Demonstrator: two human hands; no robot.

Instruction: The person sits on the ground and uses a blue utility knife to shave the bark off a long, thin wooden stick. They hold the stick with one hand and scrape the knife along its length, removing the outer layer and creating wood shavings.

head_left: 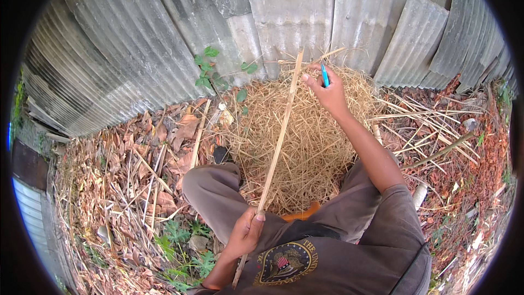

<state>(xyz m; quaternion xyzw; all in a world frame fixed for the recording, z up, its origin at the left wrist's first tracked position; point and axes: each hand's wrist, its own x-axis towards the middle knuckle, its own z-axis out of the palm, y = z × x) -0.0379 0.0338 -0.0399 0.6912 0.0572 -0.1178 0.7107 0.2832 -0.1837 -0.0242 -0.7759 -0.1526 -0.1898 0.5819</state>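
Note:
My left hand (246, 231) is closed around the lower part of a long, pale split-bamboo strip (281, 131). The strip slants up and away from my lap, its far end near the metal fence. At the upper right, my right hand (328, 94) is closed on a slim blue tool (325, 75), with its bright blue part standing up between the fingers. What kind of tool it is cannot be made out. A thin shaving or sliver sticks out beyond these fingers, close to the strip's far end. Below both hands, a heap of straw-coloured shavings (305, 147) lies between my legs.
Weathered corrugated metal sheets (295, 11) form a fence ahead. Cut sticks (431, 123) lie scattered at the right, with more slivers among dry leaves (180, 128) at the left. A small green plant (205, 71) grows against the fence. Something orange (301, 212) shows under my legs.

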